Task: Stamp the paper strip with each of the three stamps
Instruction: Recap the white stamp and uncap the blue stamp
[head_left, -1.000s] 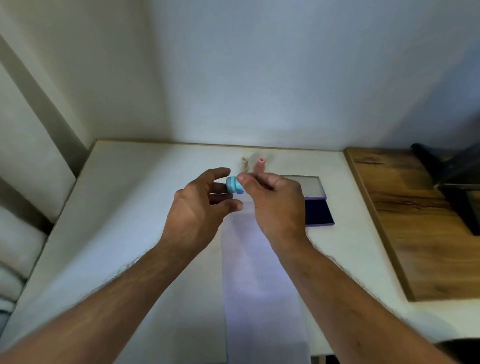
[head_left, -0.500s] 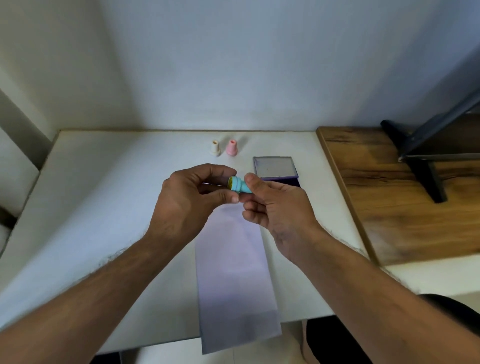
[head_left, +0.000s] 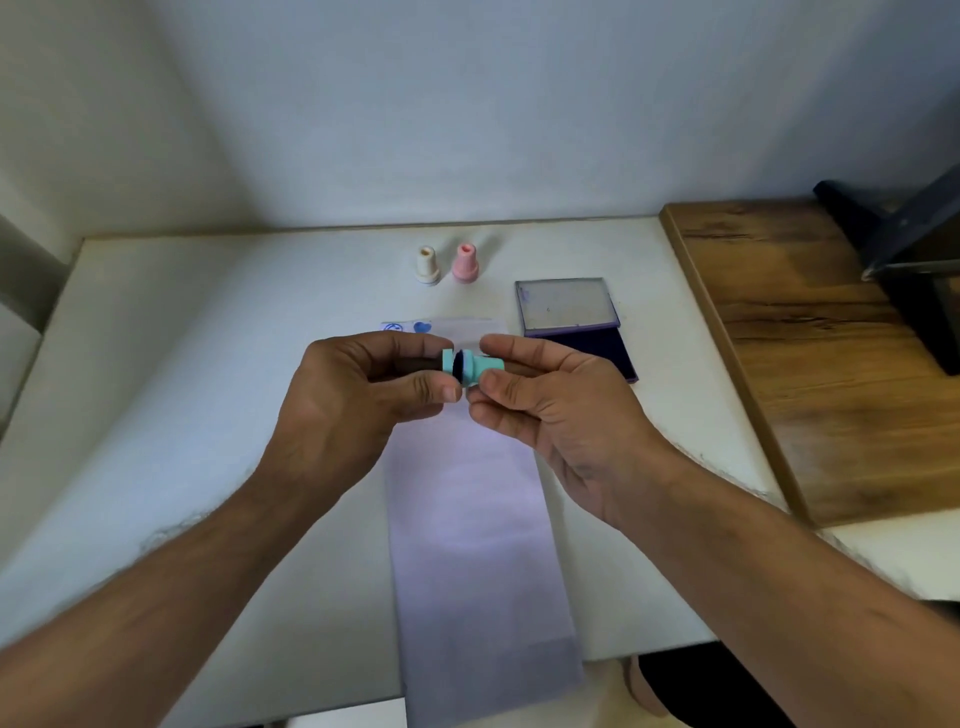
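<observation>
A long pale paper strip (head_left: 472, 525) lies down the middle of the white table (head_left: 171, 415) and hangs over its front edge. Two blue stamp marks (head_left: 408, 328) show at its far left corner. Above the strip, my right hand (head_left: 550, 400) pinches a teal stamp (head_left: 480, 368) lying sideways, its dark inked face pointing left. My left hand (head_left: 358, 400) pinches the stamp's teal cap (head_left: 447, 360), just off that face. A cream stamp (head_left: 427, 264) and a pink stamp (head_left: 465, 262) stand upright at the back of the table.
An open ink pad (head_left: 582, 332) lies right of the strip, its grey lid folded back and the dark blue pad nearer me. A wooden board (head_left: 810, 353) covers the table's right side, with a dark stand (head_left: 893, 234) at its far end. A wall runs behind.
The teal cap has come off the stamp; my hands have drawn slightly apart. The view has shifted, and the far end of the strip with its two blue marks now shows.
</observation>
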